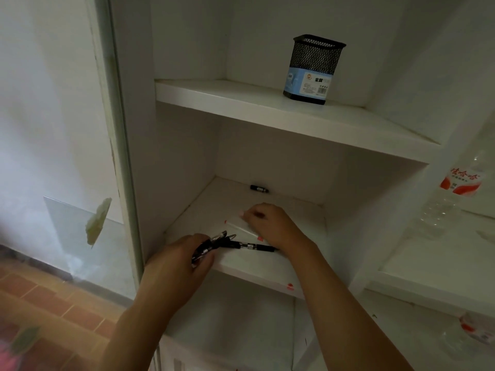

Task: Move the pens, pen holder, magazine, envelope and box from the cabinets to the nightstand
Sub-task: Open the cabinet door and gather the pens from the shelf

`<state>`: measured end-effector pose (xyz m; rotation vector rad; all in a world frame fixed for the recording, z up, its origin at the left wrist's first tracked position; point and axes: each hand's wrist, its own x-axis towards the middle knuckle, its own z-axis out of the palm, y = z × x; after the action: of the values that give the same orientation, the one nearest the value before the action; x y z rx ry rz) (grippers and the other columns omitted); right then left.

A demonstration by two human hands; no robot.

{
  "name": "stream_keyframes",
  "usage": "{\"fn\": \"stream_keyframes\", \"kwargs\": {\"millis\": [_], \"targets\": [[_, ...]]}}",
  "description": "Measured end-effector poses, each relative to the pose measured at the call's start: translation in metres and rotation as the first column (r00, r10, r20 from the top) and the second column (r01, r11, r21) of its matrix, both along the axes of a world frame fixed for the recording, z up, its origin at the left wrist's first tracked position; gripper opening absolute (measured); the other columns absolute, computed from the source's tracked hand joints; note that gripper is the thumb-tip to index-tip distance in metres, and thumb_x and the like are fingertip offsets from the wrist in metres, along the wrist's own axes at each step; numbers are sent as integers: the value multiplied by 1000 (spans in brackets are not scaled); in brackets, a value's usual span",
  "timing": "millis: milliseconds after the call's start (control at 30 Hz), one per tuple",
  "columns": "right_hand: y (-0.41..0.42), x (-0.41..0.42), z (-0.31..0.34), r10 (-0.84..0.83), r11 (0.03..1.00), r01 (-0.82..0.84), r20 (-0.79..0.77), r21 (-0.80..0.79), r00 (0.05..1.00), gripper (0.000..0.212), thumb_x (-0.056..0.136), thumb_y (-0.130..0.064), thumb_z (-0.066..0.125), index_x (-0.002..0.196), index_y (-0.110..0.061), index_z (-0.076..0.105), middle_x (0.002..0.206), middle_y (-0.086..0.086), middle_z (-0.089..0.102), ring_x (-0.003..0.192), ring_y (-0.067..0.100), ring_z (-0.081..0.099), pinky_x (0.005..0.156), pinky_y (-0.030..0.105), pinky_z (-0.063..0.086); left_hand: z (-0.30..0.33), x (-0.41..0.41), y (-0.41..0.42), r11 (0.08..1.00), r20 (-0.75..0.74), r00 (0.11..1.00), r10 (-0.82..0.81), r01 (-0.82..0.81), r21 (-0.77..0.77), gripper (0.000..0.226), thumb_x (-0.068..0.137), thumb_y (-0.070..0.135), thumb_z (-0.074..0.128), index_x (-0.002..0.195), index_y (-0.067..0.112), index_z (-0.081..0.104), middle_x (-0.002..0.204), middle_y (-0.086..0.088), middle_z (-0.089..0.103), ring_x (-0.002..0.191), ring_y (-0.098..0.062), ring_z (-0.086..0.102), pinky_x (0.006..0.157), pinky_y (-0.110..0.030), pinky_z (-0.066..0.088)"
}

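Note:
A black mesh pen holder (314, 69) with a blue label stands on the upper shelf of the white cabinet (267, 119). On the shelf below, my left hand (184, 261) grips several black pens (214, 243) near the front edge. One more black pen (257, 246) lies on the shelf, its tip among the held ones. My right hand (270, 223) is over a clear pen with red ends (241, 227) and pinches it with curled fingers. A small black cap-like piece (259, 189) lies at the back of that shelf.
A clear plastic bottle with a red label (452, 194) stands in the compartment to the right. Another bottle (474, 330) lies lower right. The cabinet's left wall and a divider bound the shelf. Brown tiled floor (48, 298) shows at lower left.

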<state>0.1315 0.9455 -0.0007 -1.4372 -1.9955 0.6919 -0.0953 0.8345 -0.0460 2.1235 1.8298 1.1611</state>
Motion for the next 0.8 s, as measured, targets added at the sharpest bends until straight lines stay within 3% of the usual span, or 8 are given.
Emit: {"fn": "stream_keyframes", "kwargs": {"millis": [67, 100, 167, 233, 400, 533, 633, 800], "targets": [[12, -4, 4, -50, 998, 49, 33, 41, 998, 64, 96, -70, 51, 80, -8, 60, 76, 2, 59, 68, 19, 59, 68, 39, 49, -1, 4, 1, 1000, 0, 1000, 4, -4, -16, 18, 94, 45, 62, 112, 42, 63, 87, 19, 62, 72, -6, 59, 60, -30, 51], [19, -7, 7, -78, 996, 75, 59, 45, 995, 71, 95, -73, 47, 85, -4, 62, 79, 6, 62, 72, 20, 61, 71, 38, 48, -1, 5, 2, 1000, 6, 1000, 7, -7, -26, 19, 94, 46, 61, 112, 43, 63, 89, 20, 61, 74, -6, 59, 62, -31, 52], [38, -15, 14, -124, 992, 124, 160, 14, 979, 80, 94, -78, 41, 105, -5, 70, 106, 9, 72, 96, 25, 67, 90, 41, 53, -2, 7, 3, 999, 20, 1000, 5, -5, -39, 20, 94, 46, 59, 113, 43, 62, 91, 20, 61, 77, -5, 59, 64, -31, 52], [56, -23, 20, -152, 987, 161, 271, -11, 950, 87, 88, -88, 34, 118, -15, 71, 124, 5, 69, 110, 26, 64, 102, 45, 50, -2, 7, 5, 999, 21, 1000, 0, 1, -44, 20, 95, 47, 59, 114, 43, 62, 92, 19, 61, 79, -5, 59, 66, -32, 53], [83, -17, 19, -183, 972, 229, 414, -62, 892, 93, 87, -91, 30, 156, -31, 45, 162, 3, 40, 146, 29, 41, 120, 54, 28, -4, 5, 8, 999, 15, 1000, -25, 25, -48, 25, 93, 54, 51, 113, 42, 62, 91, 18, 61, 77, -6, 59, 66, -31, 53], [96, -5, 14, -210, 958, 267, 384, -101, 899, 99, 79, -97, 31, 155, -35, 45, 162, 2, 41, 143, 29, 44, 120, 53, 32, -7, 4, 10, 999, 20, 1000, -20, 21, -48, 41, 87, 64, 36, 114, 44, 60, 92, 18, 61, 79, -5, 59, 67, -31, 53], [101, -1, 16, -230, 953, 286, 381, -97, 896, 101, 78, -96, 32, 152, -28, 49, 157, 4, 46, 136, 29, 51, 115, 51, 38, -7, 4, 11, 999, 16, 1000, -8, 8, -37, 44, 86, 67, 33, 112, 44, 60, 90, 18, 61, 78, -5, 59, 66, -29, 52], [101, -2, 17, -198, 969, 244, 503, -28, 842, 95, 90, -85, 38, 161, -22, 35, 169, 8, 27, 152, 32, 28, 124, 53, 22, -6, 3, 12, 999, 12, 1000, -10, 11, -49, 44, 85, 67, 36, 113, 43, 61, 88, 18, 61, 76, -5, 60, 64, -29, 51]]}}
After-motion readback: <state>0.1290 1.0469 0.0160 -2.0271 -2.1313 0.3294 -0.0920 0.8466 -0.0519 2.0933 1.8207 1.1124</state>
